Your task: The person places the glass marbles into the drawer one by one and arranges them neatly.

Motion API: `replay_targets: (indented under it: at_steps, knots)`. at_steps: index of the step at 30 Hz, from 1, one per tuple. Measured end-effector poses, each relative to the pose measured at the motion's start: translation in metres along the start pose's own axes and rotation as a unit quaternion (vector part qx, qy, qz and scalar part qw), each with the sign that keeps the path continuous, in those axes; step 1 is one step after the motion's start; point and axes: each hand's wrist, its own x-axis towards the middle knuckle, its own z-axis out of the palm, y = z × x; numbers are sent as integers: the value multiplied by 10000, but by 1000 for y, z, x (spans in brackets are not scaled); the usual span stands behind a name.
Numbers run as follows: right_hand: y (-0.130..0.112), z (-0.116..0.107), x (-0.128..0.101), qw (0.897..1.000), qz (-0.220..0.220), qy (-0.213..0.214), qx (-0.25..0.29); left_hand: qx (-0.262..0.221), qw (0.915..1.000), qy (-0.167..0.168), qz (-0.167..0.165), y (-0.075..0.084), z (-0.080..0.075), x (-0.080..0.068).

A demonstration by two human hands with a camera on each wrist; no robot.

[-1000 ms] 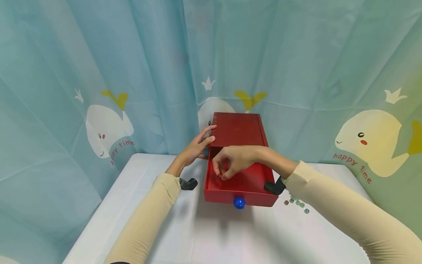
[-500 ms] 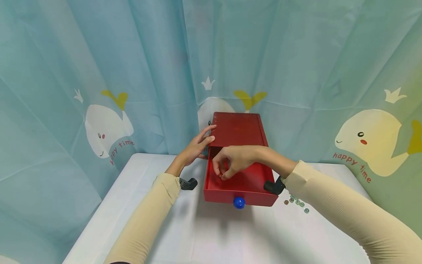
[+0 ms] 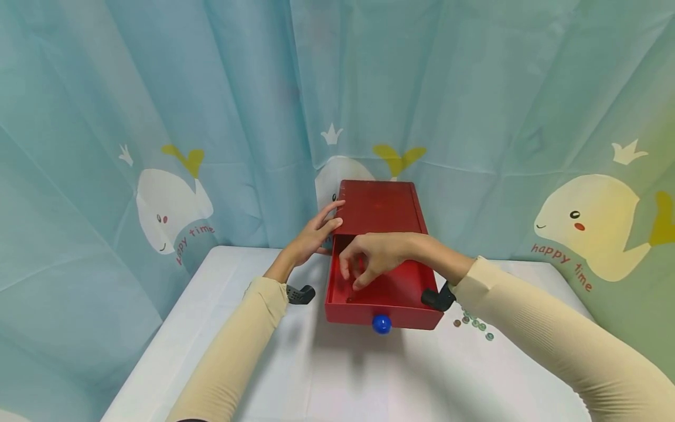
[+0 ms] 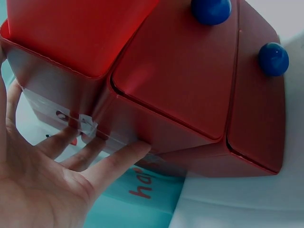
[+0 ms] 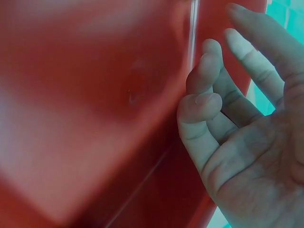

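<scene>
Writing: "happy time" in red on the curtain (image 3: 158, 88), readable twice, beside the whale prints at 9 o'clock and 3 o'clock of the chest.
Red drawer chest (image 3: 381, 214): one, at the table's (image 3: 337, 375) far edge against the curtain.
Open drawer (image 3: 385, 293): one, pulled out toward 6 o'clock, blue knob (image 3: 381, 324) on its front.
Knobs: head view shows one; left wrist view shows two more blue knobs (image 4: 273, 59) on shut drawers.
Left hand (image 3: 311, 237): fingers straight, pressed flat on the chest's side at 9 o'clock.
Right hand (image 3: 371, 258): over the open drawer, fingers loosely curled, holding nothing seen.
Small beads (image 3: 474, 323): about six, on the table at 4 o'clock of the drawer; head view only.
</scene>
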Motion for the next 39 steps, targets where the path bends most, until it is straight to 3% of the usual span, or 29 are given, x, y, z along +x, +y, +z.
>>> replay_targets:
  at_steps: [7,13,22,39]
  knots:
    - [0,-4,-5,9998,100,99,-125,57,9999,69,-68,-1,0,0]
    - [1,-8,-12,9991,-138,297,-281,42,9999,79,-87,-2,0,-1]
    - [-8,-19,-39,9960,-513,681,-257,57,9998,109,-132,-2,0,0]
    - [-15,-23,-80,9914,-580,1158,-195,130,9998,117,-89,-1,0,2]
